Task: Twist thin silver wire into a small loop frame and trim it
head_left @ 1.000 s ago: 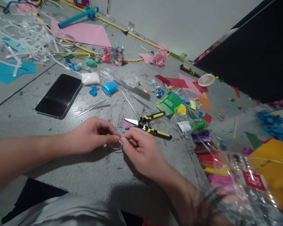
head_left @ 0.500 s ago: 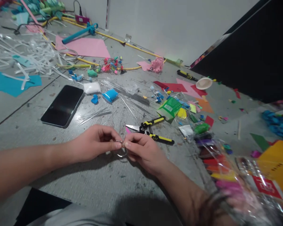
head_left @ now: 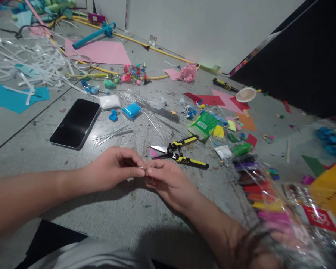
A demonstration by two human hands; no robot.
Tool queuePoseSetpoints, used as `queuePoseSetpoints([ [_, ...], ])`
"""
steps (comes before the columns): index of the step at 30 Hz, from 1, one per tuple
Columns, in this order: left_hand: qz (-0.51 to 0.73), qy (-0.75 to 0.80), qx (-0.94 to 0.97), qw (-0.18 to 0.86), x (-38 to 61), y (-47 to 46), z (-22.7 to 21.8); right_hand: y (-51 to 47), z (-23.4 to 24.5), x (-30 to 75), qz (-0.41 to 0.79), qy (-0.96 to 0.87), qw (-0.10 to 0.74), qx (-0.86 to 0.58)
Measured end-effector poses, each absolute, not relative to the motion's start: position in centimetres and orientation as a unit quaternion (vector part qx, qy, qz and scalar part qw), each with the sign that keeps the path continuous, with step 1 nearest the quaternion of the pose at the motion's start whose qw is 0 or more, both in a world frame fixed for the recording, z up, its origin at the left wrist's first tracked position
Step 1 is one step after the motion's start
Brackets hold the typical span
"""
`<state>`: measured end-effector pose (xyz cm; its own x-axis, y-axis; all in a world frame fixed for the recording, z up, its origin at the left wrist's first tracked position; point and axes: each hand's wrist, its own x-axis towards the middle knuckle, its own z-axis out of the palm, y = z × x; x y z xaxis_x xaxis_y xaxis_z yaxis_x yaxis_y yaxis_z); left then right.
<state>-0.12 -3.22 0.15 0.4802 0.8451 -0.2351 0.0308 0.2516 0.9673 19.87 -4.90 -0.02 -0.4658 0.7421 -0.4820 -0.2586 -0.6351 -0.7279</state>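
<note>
My left hand (head_left: 119,168) and my right hand (head_left: 168,177) meet low over the grey floor, thumbs and forefingers pinched. Between the fingertips is a small loop of silvery wire (head_left: 148,179), gripped from both sides and partly hidden by the fingers. Just beyond my right hand lie black-and-yellow snips (head_left: 182,151), blades spread and pointing left, with a bit of pink under the tips. Several loose straight wires (head_left: 112,135) rest on the floor beyond my left hand.
A black phone (head_left: 76,123) lies to the left. Behind it are a white packet (head_left: 109,101) and a blue clay packet (head_left: 131,110). A green packet (head_left: 203,125) sits beyond the snips. Plastic bags of coloured clay (head_left: 271,201) fill the right side; white strips (head_left: 42,63) are heaped far left.
The wire loop has turned between my fingers and shows less of its round outline now. Both hands stay together in nearly the same place. The view has shifted slightly.
</note>
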Motion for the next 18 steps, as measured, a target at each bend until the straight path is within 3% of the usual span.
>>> queuePoseSetpoints([
  [4,0.308,0.450,0.515,0.661,-0.1,-3.2,0.3,-5.2,0.1,19.8,0.696,-0.376,0.370,-0.487],
  [8,0.319,0.474,0.480,0.666,0.0,-3.1,0.6,-5.7,0.0,20.1,0.446,-0.560,0.468,-0.518],
  [12,0.294,0.474,0.493,0.668,-0.1,-3.2,0.6,-6.0,-0.1,20.2,0.250,-0.729,0.429,-0.471],
  [18,0.285,0.463,0.514,0.663,-0.2,-3.4,0.6,-6.0,-0.6,20.3,0.139,-0.787,0.419,-0.431],
])
